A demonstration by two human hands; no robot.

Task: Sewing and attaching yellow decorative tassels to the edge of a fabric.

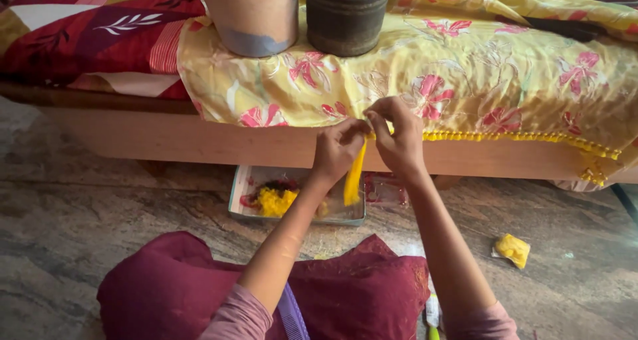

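The yellow flowered cloth (465, 74) hangs over the bed's near edge. The left hand (335, 150) pinches a yellow thread bundle (354, 177) at the hem; the right hand (399, 137) has its fingers closed narrow on the hem beside it. Better to keep the hem tight and each tassel close to the yellow trim (525, 137).

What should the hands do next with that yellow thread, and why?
Probably knot the yellow thread bundle onto the cloth's edge. Both hands, left hand and right hand, pinch it at the hem of the yellow flowered cloth, right where the finished tassel trim stops.
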